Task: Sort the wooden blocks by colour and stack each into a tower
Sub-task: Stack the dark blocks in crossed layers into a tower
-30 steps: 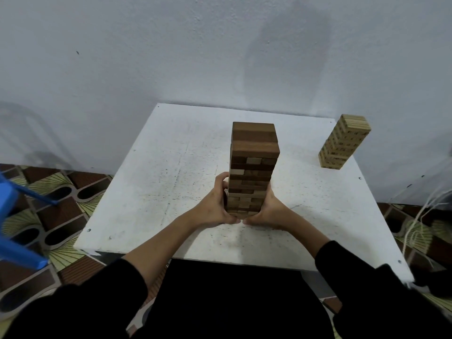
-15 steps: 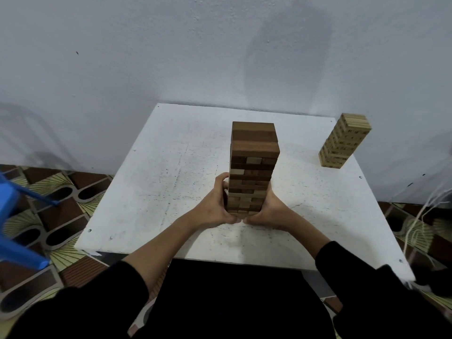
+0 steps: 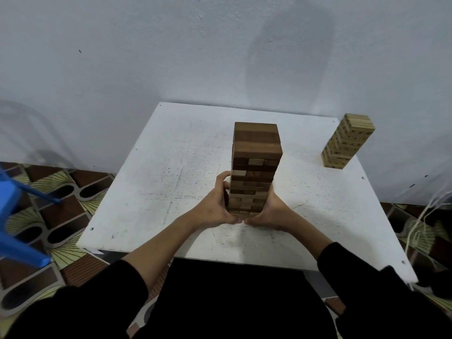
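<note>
A tall tower of dark brown blocks, with a few lighter blocks mixed in lower down, stands in the middle of the white table. My left hand grips its lower left side, fingers curled round the edge. On the opposite side my right hand holds the tower's base. Both thumbs meet at the front of the base. A shorter tower of light wooden blocks stands alone at the table's far right corner.
The table stands against a pale wall. A blue plastic chair is on the patterned floor to the left. Thin white cords hang at the right edge.
</note>
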The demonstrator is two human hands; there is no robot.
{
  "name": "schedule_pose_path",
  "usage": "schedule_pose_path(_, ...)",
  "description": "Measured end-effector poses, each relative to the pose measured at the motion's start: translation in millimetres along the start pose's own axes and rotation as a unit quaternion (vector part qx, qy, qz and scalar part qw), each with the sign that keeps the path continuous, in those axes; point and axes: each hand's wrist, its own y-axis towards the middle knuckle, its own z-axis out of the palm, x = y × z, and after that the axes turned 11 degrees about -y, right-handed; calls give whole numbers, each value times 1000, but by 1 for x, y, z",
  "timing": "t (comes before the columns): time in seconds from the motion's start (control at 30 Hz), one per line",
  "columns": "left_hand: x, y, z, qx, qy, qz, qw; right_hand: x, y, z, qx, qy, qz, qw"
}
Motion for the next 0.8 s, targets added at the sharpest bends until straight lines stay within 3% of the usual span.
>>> schedule_pose_path(0.23, 5, 12, -16, -10, 4, 8, 1000, 5, 19, 1, -13, 26, -11, 1000)
schedule_pose_path(0.37, 4, 26, -31, -4, 10, 21, 1000, 4, 42, 3, 2, 62, 26, 998)
schedule_pose_path(0.63, 5, 62, -65, -5, 10, 23, 1000, 1, 93, 0, -16, 42, 49, 998)
schedule_pose_path(0.8, 5, 89, -85, -11, 21, 29, 999, 3, 125, -7, -28, 50, 9, 998)
